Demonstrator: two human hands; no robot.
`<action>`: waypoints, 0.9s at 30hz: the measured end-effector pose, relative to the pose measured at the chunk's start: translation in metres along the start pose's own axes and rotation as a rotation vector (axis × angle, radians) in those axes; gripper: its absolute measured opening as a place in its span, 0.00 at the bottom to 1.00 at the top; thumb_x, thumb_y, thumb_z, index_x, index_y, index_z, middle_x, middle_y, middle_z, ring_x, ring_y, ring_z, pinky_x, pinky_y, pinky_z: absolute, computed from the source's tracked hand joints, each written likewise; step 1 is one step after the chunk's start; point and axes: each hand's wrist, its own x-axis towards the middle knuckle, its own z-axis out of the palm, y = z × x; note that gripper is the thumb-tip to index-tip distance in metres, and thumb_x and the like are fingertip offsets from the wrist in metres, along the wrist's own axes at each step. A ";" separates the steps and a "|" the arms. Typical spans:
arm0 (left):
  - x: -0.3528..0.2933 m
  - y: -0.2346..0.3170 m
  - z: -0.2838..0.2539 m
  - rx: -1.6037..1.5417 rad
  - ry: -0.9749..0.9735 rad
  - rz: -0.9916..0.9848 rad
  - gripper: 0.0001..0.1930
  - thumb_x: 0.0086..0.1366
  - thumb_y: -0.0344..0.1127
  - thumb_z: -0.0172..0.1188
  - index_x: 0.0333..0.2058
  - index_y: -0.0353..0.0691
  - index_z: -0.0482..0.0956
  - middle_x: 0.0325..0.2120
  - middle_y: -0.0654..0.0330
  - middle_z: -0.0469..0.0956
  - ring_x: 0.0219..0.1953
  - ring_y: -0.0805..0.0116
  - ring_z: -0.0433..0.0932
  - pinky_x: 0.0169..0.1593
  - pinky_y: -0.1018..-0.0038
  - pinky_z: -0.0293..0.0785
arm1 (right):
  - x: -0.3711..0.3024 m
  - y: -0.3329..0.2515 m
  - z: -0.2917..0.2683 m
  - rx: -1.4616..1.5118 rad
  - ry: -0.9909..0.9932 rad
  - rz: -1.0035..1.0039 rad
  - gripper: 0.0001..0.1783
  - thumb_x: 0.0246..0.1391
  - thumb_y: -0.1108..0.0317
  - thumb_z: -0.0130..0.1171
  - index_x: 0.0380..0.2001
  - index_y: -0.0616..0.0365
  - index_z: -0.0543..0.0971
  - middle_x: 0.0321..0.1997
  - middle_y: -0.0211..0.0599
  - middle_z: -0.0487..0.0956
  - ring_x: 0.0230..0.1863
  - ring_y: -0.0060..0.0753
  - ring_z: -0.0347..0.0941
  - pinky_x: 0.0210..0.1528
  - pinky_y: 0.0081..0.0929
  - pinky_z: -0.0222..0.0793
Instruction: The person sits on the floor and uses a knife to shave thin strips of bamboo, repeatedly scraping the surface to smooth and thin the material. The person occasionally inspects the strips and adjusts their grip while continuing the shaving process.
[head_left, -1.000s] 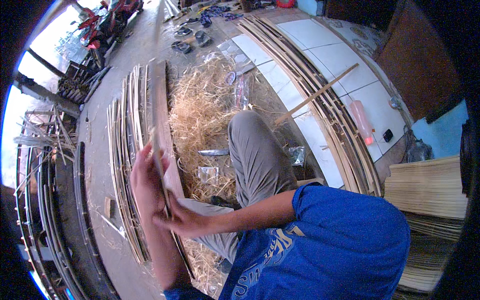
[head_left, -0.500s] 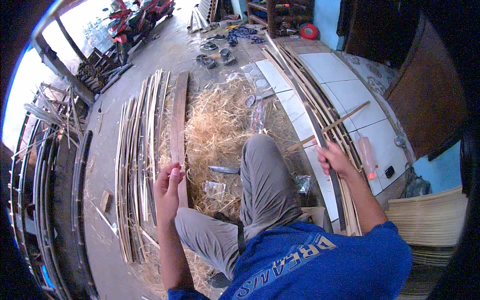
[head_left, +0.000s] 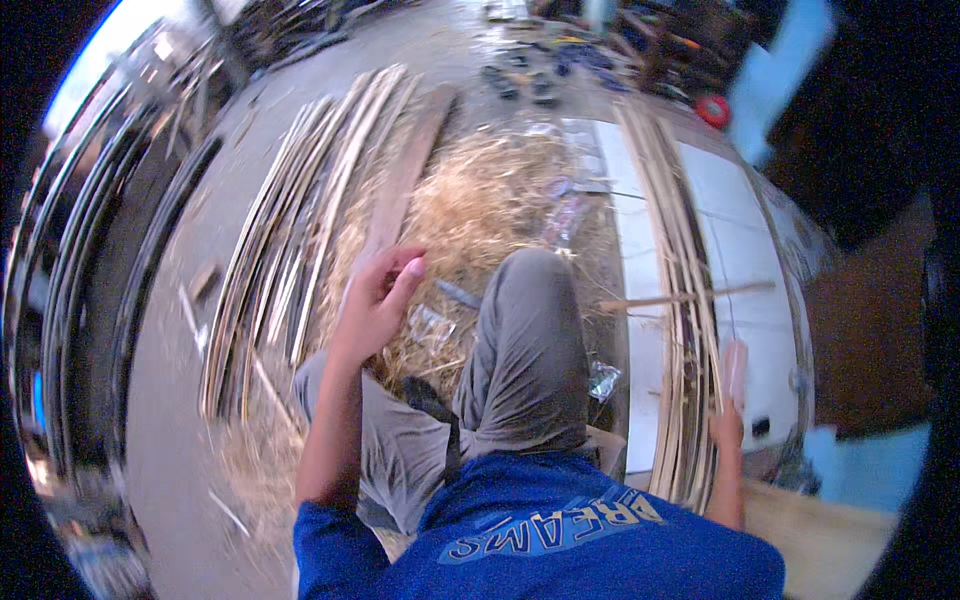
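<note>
My left hand (head_left: 382, 296) is raised over my bent left leg, beside the lower end of a flat wooden plank (head_left: 408, 180). Its fingers are curled, the thumb lies close to the index finger, and nothing shows between them. At the right edge of a bundle of long split bamboo strips (head_left: 668, 230), my right hand (head_left: 729, 428) is low and smeared by motion. It overlaps the lower end of a pinkish bottle (head_left: 736, 370); whether it grips a strip or the bottle cannot be made out. A knife (head_left: 457, 293) lies on the ground near my knee.
Curly bamboo shavings (head_left: 490, 195) heap up in front of me. More pale strips (head_left: 290, 210) lie to the left, with dark poles (head_left: 165, 270) beyond. A thin crosswise stick (head_left: 690, 297) crosses the bundle on white tiles (head_left: 745, 250). Sandals (head_left: 543, 90) lie farther off.
The whole view has swung. My right hand has drawn back along the bundle, and the dark strip it held is no longer distinct in it. My left hand stays raised and curled.
</note>
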 end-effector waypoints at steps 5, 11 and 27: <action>-0.055 0.019 -0.037 0.257 0.139 -0.030 0.16 0.66 0.41 0.55 0.46 0.35 0.75 0.36 0.58 0.78 0.37 0.73 0.76 0.43 0.76 0.72 | 0.011 -0.113 -0.016 -0.258 0.047 -0.005 0.38 0.50 0.54 0.60 0.61 0.56 0.60 0.54 0.58 0.70 0.55 0.59 0.66 0.56 0.46 0.63; -0.170 0.022 -0.088 0.306 0.526 -0.199 0.15 0.68 0.39 0.52 0.47 0.35 0.75 0.40 0.62 0.77 0.43 0.74 0.74 0.49 0.75 0.69 | 0.040 -0.320 0.025 0.182 0.028 -0.736 0.31 0.56 0.58 0.54 0.60 0.62 0.62 0.57 0.60 0.68 0.59 0.59 0.62 0.61 0.42 0.57; -0.334 0.105 -0.051 0.119 1.066 -0.719 0.19 0.68 0.41 0.53 0.53 0.36 0.73 0.41 0.63 0.78 0.44 0.78 0.73 0.50 0.78 0.68 | -0.012 -0.493 0.208 -0.101 -0.433 -1.402 0.35 0.53 0.52 0.58 0.58 0.61 0.64 0.51 0.55 0.72 0.54 0.55 0.66 0.56 0.43 0.61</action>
